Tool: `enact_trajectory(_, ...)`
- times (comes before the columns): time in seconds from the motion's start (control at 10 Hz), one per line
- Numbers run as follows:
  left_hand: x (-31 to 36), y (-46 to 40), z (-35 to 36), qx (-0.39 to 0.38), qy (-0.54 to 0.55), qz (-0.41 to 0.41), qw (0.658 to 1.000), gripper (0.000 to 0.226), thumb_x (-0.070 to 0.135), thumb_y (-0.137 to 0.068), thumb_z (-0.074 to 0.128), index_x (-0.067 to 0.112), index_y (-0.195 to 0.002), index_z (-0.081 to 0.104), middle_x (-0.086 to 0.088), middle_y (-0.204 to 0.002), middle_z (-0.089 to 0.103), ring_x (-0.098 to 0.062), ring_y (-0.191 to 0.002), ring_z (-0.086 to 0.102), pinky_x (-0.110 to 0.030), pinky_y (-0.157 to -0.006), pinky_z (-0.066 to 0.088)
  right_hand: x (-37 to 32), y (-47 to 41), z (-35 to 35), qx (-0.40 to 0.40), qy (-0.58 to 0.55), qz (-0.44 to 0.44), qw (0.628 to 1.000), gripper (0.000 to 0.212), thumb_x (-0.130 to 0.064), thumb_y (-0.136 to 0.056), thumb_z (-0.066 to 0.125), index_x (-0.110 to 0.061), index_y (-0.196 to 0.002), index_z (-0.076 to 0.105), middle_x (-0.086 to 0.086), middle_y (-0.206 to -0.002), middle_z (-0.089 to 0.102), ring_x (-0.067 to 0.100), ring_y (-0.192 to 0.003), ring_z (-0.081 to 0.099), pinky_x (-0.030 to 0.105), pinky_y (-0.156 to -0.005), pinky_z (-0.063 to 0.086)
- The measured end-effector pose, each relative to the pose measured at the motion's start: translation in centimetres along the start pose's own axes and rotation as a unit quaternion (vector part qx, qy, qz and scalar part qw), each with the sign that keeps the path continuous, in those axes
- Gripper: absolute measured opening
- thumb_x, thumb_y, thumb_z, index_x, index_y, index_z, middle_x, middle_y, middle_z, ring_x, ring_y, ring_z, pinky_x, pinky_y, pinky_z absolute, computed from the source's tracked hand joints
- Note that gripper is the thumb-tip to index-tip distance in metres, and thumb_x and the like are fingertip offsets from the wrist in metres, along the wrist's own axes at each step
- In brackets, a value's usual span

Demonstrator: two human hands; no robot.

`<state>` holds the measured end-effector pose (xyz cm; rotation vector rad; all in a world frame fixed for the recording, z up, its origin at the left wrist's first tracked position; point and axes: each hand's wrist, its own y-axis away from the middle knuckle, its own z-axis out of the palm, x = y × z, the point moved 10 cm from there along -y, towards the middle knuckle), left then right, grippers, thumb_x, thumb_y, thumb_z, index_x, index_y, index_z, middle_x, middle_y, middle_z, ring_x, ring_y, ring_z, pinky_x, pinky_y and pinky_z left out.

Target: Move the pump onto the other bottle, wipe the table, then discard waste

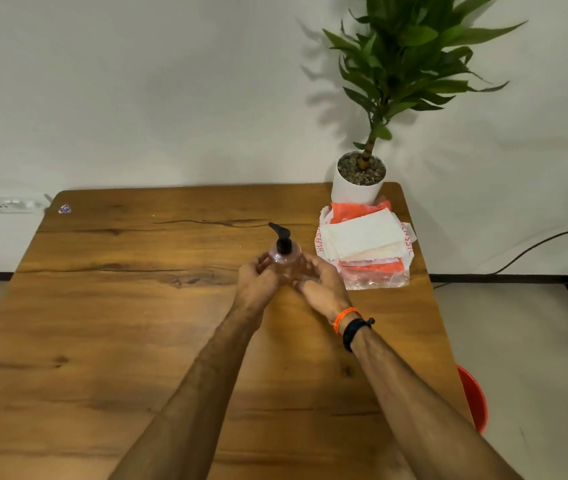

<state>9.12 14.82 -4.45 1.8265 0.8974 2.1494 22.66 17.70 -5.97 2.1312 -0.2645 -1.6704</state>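
Clear bottle (284, 259) with black pump (280, 237) standing mid bench (119, 306), left hand (258, 284) and right hand (319, 282) wrapped around its sides, lower bottle hidden by fingers, red bucket (473, 398) half cut off by bench edge

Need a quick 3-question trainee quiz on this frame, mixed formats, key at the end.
1. True or false: the black pump sits on the clear plastic bottle.
2. Which hands hold the bottle? A) left hand only B) right hand only C) both
3. Fill in: the stack of white paper napkins in an orange and clear plastic pack lies in front of the white ____ on the wooden table.

Key: 1 true; 2 C; 3 plant pot.
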Motion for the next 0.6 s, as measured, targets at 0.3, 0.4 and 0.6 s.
enact_trajectory(0.3,3.1,-4.0,-0.7,-0.038,-0.02,0.013,0.999,0.048,-0.001,-0.081,0.068,0.011,-0.126,0.055,-0.003,-0.122,0.061,-0.021,-0.109,0.06,-0.042,-0.091,0.055,-2.8,-3.1,1.6,0.021,0.01,-0.003,1.0,0.052,0.0,-0.08,0.067,-0.026,-0.124,0.057,-0.018,-0.104,0.06,0.011,-0.113,0.055,0.019,-0.085,0.042)
enact_trajectory(0.4,3.5,-3.6,-0.5,-0.063,-0.039,0.019,0.997,0.048,0.008,-0.083,0.071,0.016,-0.128,0.053,0.0,-0.124,0.058,-0.01,-0.098,0.058,-0.03,-0.076,0.053,-3.2,-3.0,1.7,0.008,0.009,-0.002,1.0,0.053,-0.001,-0.079,0.068,-0.029,-0.123,0.055,-0.012,-0.115,0.058,0.017,-0.123,0.053,0.035,-0.105,0.042)
enact_trajectory(0.6,7.5,-1.4,-2.1,-0.02,-0.162,0.05,0.985,0.084,0.015,-0.081,0.075,0.01,-0.151,0.029,-0.007,-0.152,0.039,-0.023,-0.132,0.045,-0.042,-0.108,0.043,-8.7,-1.3,-1.8,0.055,0.062,-0.054,0.995,0.067,-0.008,-0.08,0.072,-0.02,-0.14,0.045,-0.003,-0.138,0.053,0.009,-0.11,0.056,0.02,-0.088,0.042)
